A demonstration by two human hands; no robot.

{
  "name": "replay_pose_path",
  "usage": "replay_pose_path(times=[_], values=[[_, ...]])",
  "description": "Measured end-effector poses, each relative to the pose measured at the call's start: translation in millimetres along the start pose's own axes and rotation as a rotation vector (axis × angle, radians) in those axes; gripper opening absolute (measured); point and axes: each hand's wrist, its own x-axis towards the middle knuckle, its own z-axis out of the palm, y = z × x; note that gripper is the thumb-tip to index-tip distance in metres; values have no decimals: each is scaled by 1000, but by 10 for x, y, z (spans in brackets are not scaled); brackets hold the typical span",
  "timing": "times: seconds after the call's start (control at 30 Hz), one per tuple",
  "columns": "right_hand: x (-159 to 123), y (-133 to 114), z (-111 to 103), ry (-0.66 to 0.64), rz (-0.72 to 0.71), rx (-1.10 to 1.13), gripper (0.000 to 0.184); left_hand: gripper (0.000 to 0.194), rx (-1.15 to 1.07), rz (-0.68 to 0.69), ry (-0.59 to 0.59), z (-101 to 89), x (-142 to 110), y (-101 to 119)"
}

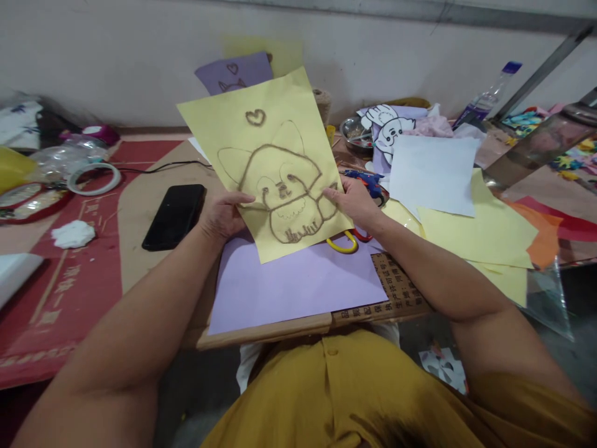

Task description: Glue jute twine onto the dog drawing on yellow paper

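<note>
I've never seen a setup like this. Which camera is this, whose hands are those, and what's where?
There's no robot: these are a person's bare hands, in one picture from a camera worn on the head, looking forward and down. The left hand and right hand hold up a yellow sheet with an animal and a heart drawn on it. On the cardboard lie a purple sheet and, left of it, a black phone. White paper and more yellow paper are to the right.
</note>
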Motion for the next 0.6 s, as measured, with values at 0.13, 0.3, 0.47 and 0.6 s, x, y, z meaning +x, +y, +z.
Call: replay_pose_path(times=[0.13,0.3,0.47,0.6], values=[[-14,-34,-1,21,40,-10,32,65,61,-39,-17,-44,27,-31],[-44,-87,15,8,60,63,34,55,86,31,-10,-86,57,-50],[-30,-88,20,24,72,106,39,55,92,37,-31,-57,42,-41],[-29,-121,22,6,93,229,55,57,97,36,-32,-69,55,-41]])
